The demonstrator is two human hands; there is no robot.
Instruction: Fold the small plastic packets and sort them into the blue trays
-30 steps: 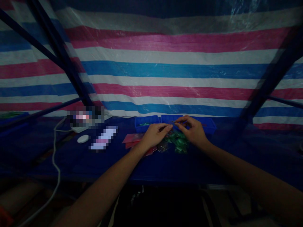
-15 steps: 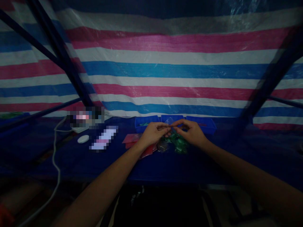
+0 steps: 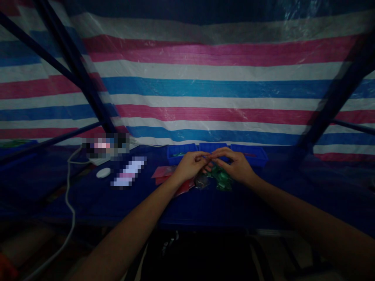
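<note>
My left hand and my right hand meet fingertip to fingertip above the dark blue table. Both pinch the same tiny item between thumb and fingers; it is too small and dim to name. Under the hands lies a heap of small green bags. Red bags lie to the left of it, and a dark little bag sits between them.
Three shallow blue trays stand in a row behind the hands. A white round object and a white cable lie at the left. A striped tarpaulin closes the back, with dark frame poles on both sides.
My right hand came left from over the middle tray until its fingertips met my left hand's. Both hands now pinch together over the green bags.
</note>
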